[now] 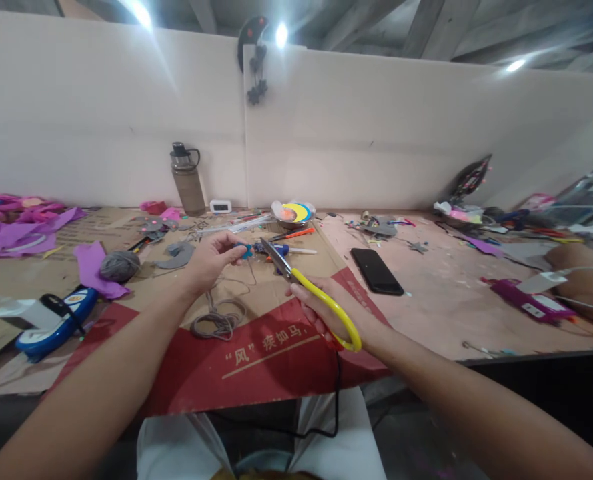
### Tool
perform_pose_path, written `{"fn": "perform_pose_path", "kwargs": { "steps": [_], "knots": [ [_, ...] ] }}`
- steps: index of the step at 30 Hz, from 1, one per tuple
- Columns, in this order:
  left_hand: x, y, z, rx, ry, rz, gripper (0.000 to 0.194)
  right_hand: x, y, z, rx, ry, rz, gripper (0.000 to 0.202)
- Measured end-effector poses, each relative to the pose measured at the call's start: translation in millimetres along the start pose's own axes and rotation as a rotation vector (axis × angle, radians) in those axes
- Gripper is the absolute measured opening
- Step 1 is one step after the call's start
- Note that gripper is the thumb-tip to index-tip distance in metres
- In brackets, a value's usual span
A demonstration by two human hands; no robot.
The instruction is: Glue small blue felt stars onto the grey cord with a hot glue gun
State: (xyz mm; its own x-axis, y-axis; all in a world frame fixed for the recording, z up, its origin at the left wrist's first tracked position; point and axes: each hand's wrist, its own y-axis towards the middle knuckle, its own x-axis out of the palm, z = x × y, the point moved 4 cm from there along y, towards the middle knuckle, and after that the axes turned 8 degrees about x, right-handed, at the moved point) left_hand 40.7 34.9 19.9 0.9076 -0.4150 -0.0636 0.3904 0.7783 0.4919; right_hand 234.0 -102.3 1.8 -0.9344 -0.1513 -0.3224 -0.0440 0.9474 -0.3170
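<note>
Between the thumb and fingers of my left hand (215, 257) is a small blue piece (247, 251), perhaps felt; its full shape is partly hidden. My right hand (343, 295) is closed around a pair of scissors (330, 303) with yellow handles. Their blades point up and left, just right of the blue piece, not visibly touching it. Below my left hand, a loose coil of grey yarn (219, 321) lies on brown and red cardboard (271, 360). Behind the blades lies a blue glue gun (282, 249), partly covered, with a white stick at its back.
A phone (376, 271) lies to the right. At left are a grey yarn ball (120, 266), purple scraps (93, 267) and a blue power strip (59, 327). A bottle (187, 183) and a bowl (292, 217) stand at the back. Another person's arm (583, 280) rests far right.
</note>
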Motion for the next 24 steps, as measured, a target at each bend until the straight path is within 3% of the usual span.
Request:
{"fn": "perform_pose_path", "kwargs": {
  "steps": [3,5,8,11,15,19,24],
  "knots": [
    [-8.0,3,0,0.004,-0.207,0.152,0.017,-5,0,0,-0.059,-0.212,0.016,0.035],
    [-13.2,6,0,-0.004,-0.334,0.233,0.018,-6,-2,-2,-0.155,-0.459,0.101,0.026],
    [-18.9,8,2,-0.020,-0.458,0.278,0.019,-2,-3,0,-0.195,-0.809,0.207,0.024],
    [-22.0,8,2,-0.057,-0.532,0.277,0.019,8,-2,1,-0.292,-0.917,0.153,0.025],
    [-20.4,7,2,-0.097,-0.568,0.257,0.019,18,-1,-11,-0.520,-0.889,0.068,0.030],
    [-12.4,6,2,-0.134,-0.569,0.233,0.020,11,13,-39,-0.579,-0.563,0.248,0.024],
    [-10.8,6,-1,-0.145,-0.544,0.225,0.018,-10,64,-51,-0.502,-0.243,0.387,0.022]
  ]
}}
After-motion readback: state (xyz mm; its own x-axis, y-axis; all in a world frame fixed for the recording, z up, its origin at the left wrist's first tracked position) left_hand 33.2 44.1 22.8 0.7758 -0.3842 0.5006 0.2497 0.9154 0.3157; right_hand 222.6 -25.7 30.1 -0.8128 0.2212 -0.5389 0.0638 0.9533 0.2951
